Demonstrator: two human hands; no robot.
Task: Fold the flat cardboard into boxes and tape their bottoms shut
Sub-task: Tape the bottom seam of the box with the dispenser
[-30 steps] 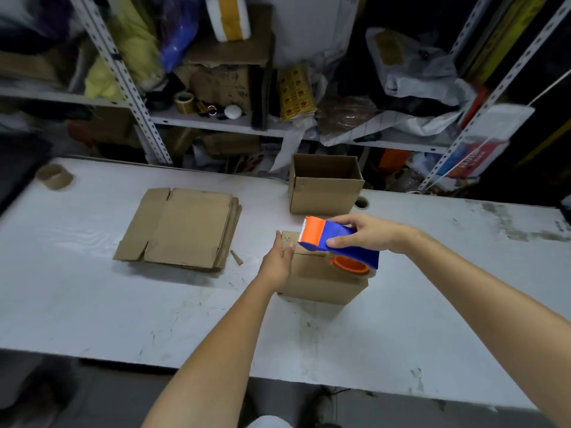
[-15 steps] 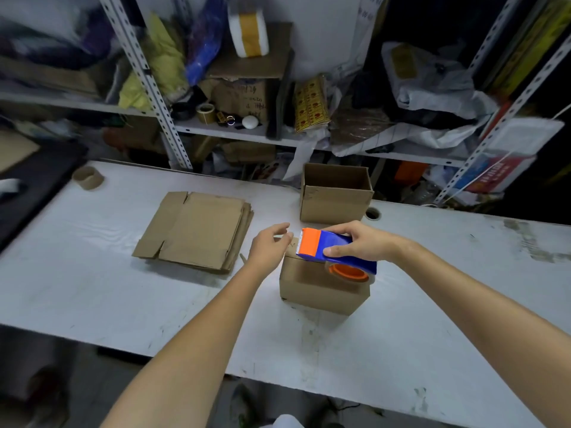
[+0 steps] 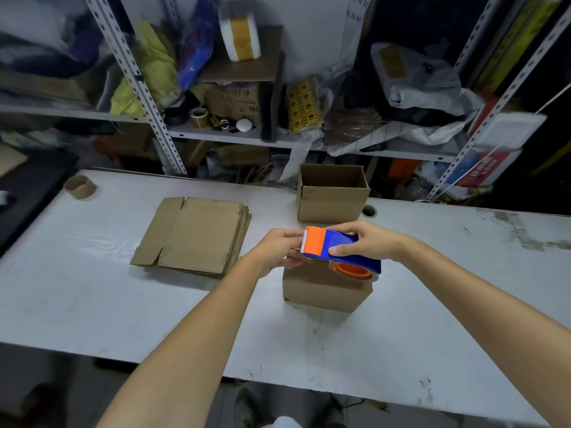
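Two boxes on one table (image 3: 92, 273): the right hand (image 3: 369, 242) clamps the single dispenser (image 3: 338, 247) over the near box (image 3: 324, 290). The left hand (image 3: 276, 250) curls at its cutter end, its hold unclear. The open box (image 3: 332, 199) stands just behind, and one flat stack (image 3: 197, 233) lies to the left.

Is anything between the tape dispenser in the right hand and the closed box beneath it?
Nothing visible. The tape dispenser, gripped by the right hand, is directly over the box; the left hand is beside its cutter end.
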